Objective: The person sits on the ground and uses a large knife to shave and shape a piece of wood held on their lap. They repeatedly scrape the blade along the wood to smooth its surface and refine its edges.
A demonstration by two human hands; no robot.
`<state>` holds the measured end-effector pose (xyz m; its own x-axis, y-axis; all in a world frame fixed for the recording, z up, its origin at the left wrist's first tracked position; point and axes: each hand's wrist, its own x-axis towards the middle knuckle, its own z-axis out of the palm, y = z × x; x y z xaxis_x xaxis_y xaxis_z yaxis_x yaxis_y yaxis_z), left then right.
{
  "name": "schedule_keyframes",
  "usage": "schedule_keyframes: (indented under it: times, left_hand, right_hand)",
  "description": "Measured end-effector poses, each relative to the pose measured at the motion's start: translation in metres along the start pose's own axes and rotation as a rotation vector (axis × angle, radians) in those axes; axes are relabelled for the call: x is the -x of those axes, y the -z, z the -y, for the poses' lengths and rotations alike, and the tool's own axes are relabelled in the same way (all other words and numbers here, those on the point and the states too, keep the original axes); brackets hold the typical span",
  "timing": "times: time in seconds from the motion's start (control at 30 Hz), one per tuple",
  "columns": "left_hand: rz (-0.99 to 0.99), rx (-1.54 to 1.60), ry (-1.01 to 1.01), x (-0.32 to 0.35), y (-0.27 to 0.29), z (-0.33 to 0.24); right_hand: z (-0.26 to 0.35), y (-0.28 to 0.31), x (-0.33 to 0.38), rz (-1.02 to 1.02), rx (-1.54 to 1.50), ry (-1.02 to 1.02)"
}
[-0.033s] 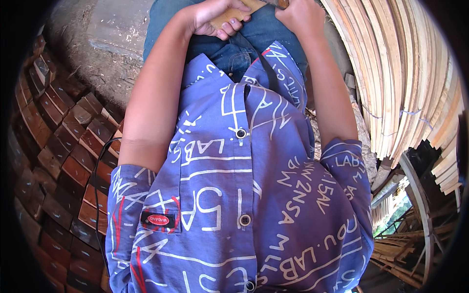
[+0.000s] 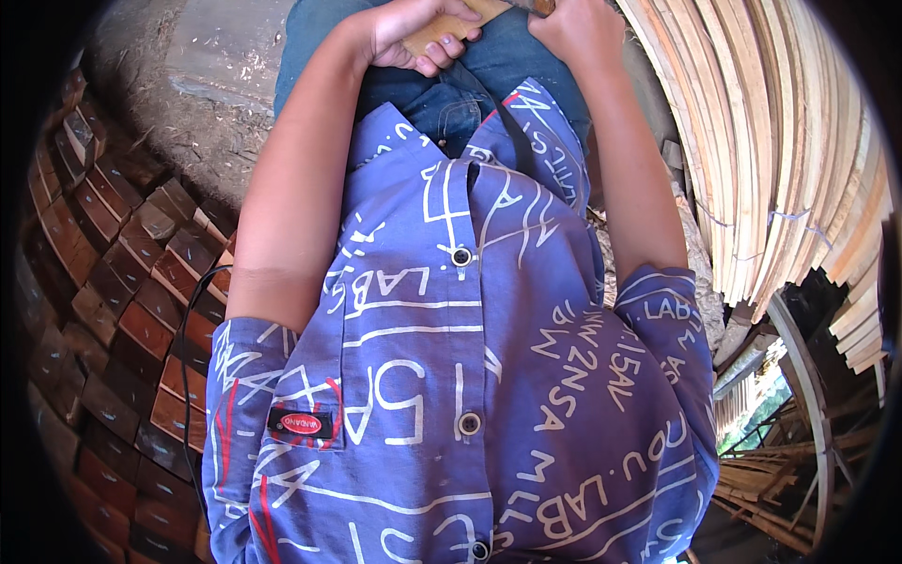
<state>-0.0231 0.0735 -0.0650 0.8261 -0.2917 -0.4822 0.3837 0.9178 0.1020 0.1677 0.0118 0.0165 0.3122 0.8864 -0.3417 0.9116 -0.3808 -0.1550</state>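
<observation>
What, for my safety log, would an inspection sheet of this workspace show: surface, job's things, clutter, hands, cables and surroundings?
Surface: work held over the jeans; greyish ground at upper left.
Job's things: flat yellowish piece, apparently wood; brown object, cut off at the top edge, kind unclear.
Clutter: pale specks on the ground, perhaps wood chips.
Hands: left hand grips the yellowish piece; right hand closed around the brown object.
Cables: thin black cable beside the left sleeve.
Surroundings: brown blocks stacked on the left; pale wooden strips, tied, on the right.
</observation>
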Motion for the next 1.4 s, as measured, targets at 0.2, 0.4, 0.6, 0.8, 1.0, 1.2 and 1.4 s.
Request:
schedule_keyframes:
  times: [0.2, 0.4, 0.6, 0.8, 1.0, 1.2, 1.4]
  left_hand:
    - [-0.125, -0.040, -0.018, 0.002, -0.004, 0.000]
    - [-0.208, -0.105, -0.030, 0.004, -0.015, 0.000]
    - [-0.083, -0.024, -0.021, 0.007, -0.005, 0.007]
    - [0.029, -0.176, 0.055, 0.003, 0.010, -0.008]
    - [-0.148, -0.173, 0.035, 0.007, -0.004, -0.001]
    - [-0.074, -0.071, 0.002, 0.008, -0.001, 0.004]
    - [0.077, 0.130, 0.023, 0.010, 0.006, 0.000]
  right_hand:
    - [-0.003, -0.007, -0.002, -0.027, 0.004, 0.007]
    - [-0.007, -0.006, 0.000, -0.058, 0.066, 0.005]
    - [-0.057, -0.009, -0.009, -0.091, 0.190, -0.145]
    - [-0.105, -0.004, -0.010, -0.057, 0.163, -0.216]
    - [-0.038, -0.018, -0.002, -0.034, -0.021, -0.124]
    - [0.032, 0.002, 0.002, 0.091, -0.018, 0.023]
    - [0.021, 0.004, -0.004, 0.062, 0.101, 0.037]
